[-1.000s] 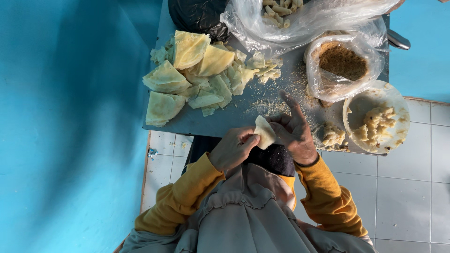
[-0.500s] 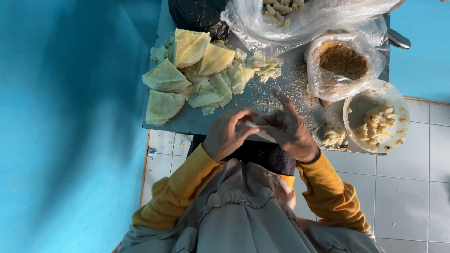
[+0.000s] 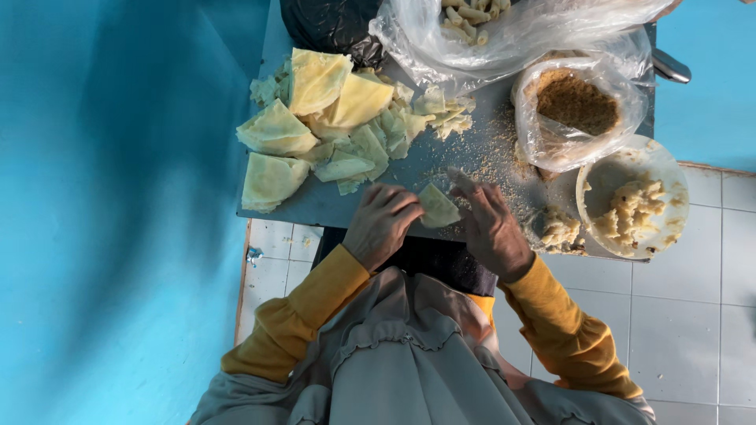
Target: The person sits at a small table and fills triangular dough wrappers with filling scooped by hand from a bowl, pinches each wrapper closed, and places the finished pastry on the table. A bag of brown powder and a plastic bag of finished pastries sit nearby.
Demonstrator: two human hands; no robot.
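Top edge cuts off clear plastic bag (image 3: 520, 31) of pale finger-shaped pieces and a black bag (image 3: 331, 24) beside it; contents of black bag not readable. Metal handle (image 3: 671, 67) partly hidden behind the worktop's far corner. Head and face out of view; only grey garment and yellow sleeves seen from above. Left hand (image 3: 382, 224) and right hand (image 3: 492, 232) close together, both pinching one small folded pastry piece (image 3: 438, 207), held just above near edge of worktop (image 3: 315, 206); fingertip grip on underside hidden. Stack of pale yellow wrappers (image 3: 315, 118) at left of the worktop, some folded into wedges, torn scraps among them. Open bag of brown crumbs (image 3: 576, 102) at right, white bowl (image 3: 630, 197) of lumpy pale filling nearest, overhanging edge. Crumbs scattered over grey-blue surface. Blue wall to left, white floor tiles (image 3: 693, 299) below and right.
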